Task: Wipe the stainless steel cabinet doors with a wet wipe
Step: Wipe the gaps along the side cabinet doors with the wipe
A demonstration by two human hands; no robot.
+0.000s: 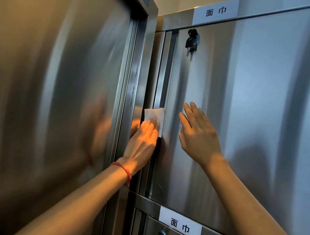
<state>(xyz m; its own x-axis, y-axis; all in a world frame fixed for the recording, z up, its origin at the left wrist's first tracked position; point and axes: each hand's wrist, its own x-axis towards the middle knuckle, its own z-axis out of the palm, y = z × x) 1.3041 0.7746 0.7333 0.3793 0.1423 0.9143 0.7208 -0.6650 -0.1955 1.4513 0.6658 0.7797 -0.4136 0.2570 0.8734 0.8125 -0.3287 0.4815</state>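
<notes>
Left hand [145, 137] presses a thin white rectangular wet wipe [155, 117] flat against the left edge strip of the brushed stainless steel cabinet door [244, 115]. Fingers straight, together, lying on the wipe, not curled round it. Wipe sits around 9 o'clock of the door's centre, over the vertical seam; its lower part is hidden under the fingers, and the right edge hangs past them.

Right hand [197, 134] has its fingers extended and slightly spread, relaxed, holding nothing, at 3 o'clock of the wipe. Cannot tell whether the fingertips touch the steel.

Thin red braided cord bracelet [124, 171] on the left wrist.

Black-headed keys [191, 41] hang from the lock at 12 o'clock of the hands. White paper label with two black characters [216, 11] above the door, a second white label [180, 225] on the rail below. Lower door's lock is cut off by the frame bottom.

Tall steel panel [49, 98] at 9 o'clock is motion-blurred; only smeared reflections can be made out.
</notes>
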